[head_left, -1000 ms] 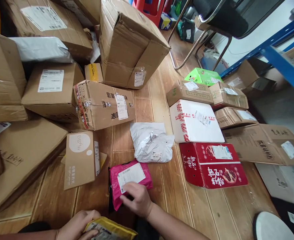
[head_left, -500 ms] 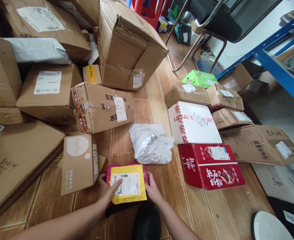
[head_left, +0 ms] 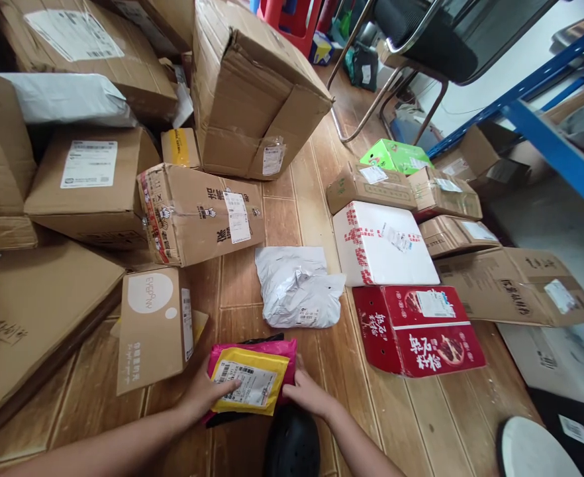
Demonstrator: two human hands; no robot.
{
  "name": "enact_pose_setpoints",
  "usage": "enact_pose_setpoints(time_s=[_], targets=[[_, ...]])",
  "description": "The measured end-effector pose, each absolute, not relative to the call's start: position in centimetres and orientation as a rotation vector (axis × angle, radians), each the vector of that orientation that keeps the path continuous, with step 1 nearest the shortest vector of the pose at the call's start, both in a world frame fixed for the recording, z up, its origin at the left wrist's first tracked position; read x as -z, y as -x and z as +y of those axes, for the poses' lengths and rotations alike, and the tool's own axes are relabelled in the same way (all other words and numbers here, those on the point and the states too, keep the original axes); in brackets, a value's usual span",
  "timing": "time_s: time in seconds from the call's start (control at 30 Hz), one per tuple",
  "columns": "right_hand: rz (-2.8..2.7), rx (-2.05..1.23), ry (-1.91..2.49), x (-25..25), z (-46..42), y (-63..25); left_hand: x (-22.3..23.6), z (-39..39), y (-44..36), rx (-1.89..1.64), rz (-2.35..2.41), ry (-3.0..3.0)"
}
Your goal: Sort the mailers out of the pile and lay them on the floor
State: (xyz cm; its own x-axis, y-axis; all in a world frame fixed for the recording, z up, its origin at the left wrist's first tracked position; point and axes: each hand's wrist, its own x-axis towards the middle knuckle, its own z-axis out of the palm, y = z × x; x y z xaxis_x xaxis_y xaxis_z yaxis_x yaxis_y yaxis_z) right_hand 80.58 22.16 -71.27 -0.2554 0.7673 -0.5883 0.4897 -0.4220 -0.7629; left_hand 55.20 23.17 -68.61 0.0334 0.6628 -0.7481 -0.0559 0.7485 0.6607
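A small yellow mailer (head_left: pixel 250 381) with a white barcode label lies on top of a pink mailer (head_left: pixel 252 351), which rests on a black bag on the wooden floor. My left hand (head_left: pixel 203 392) grips the stack at its left edge, fingers lying over the yellow mailer's label. My right hand (head_left: pixel 308 393) holds the stack at its right edge. A crumpled grey poly bag (head_left: pixel 296 286) lies just beyond the stack.
A small brown box (head_left: pixel 151 327) stands left of the stack. Right are a red fruit box (head_left: pixel 418 327), a white box (head_left: pixel 384 243) and several brown cartons. Large cartons (head_left: pixel 252 93) pile up at the back left. A chair and blue shelving stand at the back right.
My left hand brought the yellow mailer forward and laid it on the pink one. Both hands then closed on the stack's sides and drew it slightly toward me.
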Motion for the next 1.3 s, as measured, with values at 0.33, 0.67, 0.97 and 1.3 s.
enact_pose_setpoints(time_s=[0.33, 0.67, 0.97, 1.3], targets=[[-2.280, -1.532, 1.236, 65.4, 26.2, -79.2, 65.1, 23.6, -56.6, -0.374, 1.160, -1.462], [-0.757, -2.166, 1.169, 67.7, 23.2, -80.5, 65.7, 23.9, -58.4, -0.776, 1.454, -1.036], [-1.123, -1.224, 1.561, 66.1, 29.0, -81.7, 64.4, 26.3, -57.2, -0.614, 1.016, -0.415], [-1.357, -1.223, 2.020, 68.7, 35.5, -89.0, 66.0, 26.3, -57.3, -0.513, 0.792, -0.387]])
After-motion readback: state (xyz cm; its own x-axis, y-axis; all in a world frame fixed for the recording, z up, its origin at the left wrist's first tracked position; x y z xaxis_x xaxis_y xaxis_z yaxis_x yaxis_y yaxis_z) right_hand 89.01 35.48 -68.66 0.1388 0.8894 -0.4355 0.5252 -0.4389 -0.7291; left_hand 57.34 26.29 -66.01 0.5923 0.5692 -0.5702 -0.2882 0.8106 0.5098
